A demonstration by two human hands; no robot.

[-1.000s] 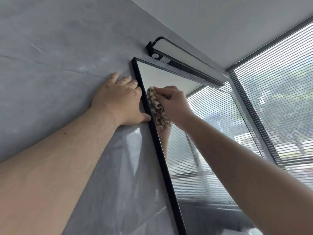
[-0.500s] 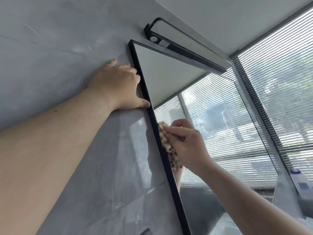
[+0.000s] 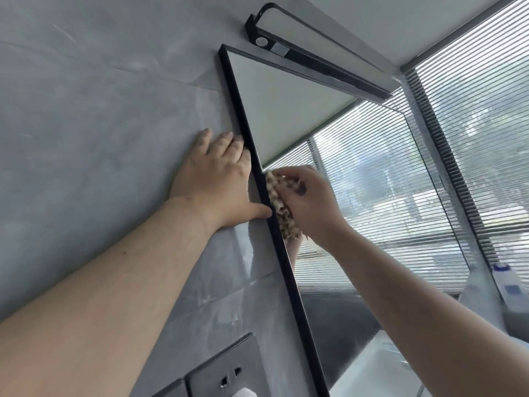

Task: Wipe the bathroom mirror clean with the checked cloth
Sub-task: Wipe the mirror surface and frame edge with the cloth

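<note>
Checked cloth is sitting bunched in your right hand, whose fingers are curling round it and pressing it to the mirror just inside the black frame. Your left hand is lying flat and relaxed on the grey wall, thumb touching the frame, both arms reaching upward.

A glossy grey marbled tile wall spreads out to the left of my left hand, and well below that hand a dark grey rectangular socket plate is set into it. Above both my hands hangs a long black-framed light bar with a white panel, just under the white ceiling. To the right of my right hand is a window with pale horizontal slatted blinds, and lower down a blurred white container with a blue top.
</note>
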